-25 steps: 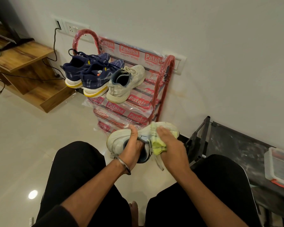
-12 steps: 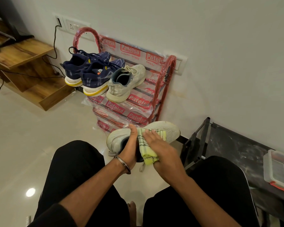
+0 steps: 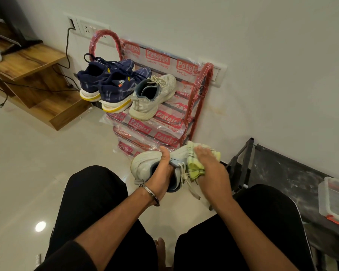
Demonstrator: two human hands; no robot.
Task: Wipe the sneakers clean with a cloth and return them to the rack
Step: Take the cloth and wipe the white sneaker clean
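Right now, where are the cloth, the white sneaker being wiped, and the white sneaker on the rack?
cloth (image 3: 196, 168): head view, bunched yellow-green fold below the fingers.
held white sneaker (image 3: 143, 165): head view, heel side.
racked white sneaker (image 3: 164, 85): head view, mesh toe area.

A room in a home — shown by the red shoe rack (image 3: 192, 106) against the plain wall at frame centre, holding everyday sneakers (image 3: 114, 85). Upper left: a wooden TV unit (image 3: 27, 75) with trailing cables and a wall socket plate (image 3: 88, 28). Polished floor tiles (image 3: 27, 163) fill the left — a low dark bench (image 3: 282, 173) sits right.
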